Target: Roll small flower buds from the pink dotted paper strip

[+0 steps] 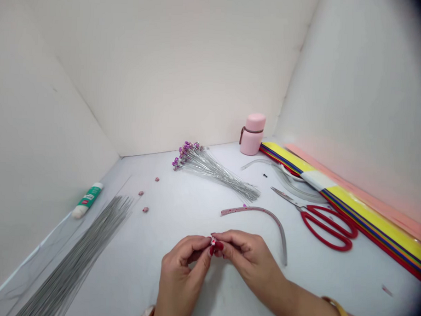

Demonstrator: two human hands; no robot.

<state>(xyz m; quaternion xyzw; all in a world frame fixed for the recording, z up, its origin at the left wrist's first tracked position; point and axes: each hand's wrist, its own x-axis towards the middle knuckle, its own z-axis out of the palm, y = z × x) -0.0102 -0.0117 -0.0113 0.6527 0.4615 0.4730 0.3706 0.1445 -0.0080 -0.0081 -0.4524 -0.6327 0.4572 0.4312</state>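
Observation:
My left hand point(183, 266) and my right hand point(250, 255) meet low in the middle, fingertips pinched together. Between them is a tiny white-and-red piece point(213, 241), mostly covered by the fingers, so its exact kind is unclear. Just beyond my right hand lies a curved stack of thin strips point(260, 210), pinkish at one end and grey at the other. Out to the left, a small pink piece point(145, 209) rests on the table, with two similar ones farther back.
Grey wires point(86, 246) and a glue stick point(87, 200) lie left. Purple-tipped silvery stems point(217, 169) are bundled at the back, near a pink bottle point(252, 135). Red-handled scissors point(327, 224), clear curved strips point(292, 186) and coloured sheets point(367, 212) occupy the right. White panels point(186, 74) enclose the table.

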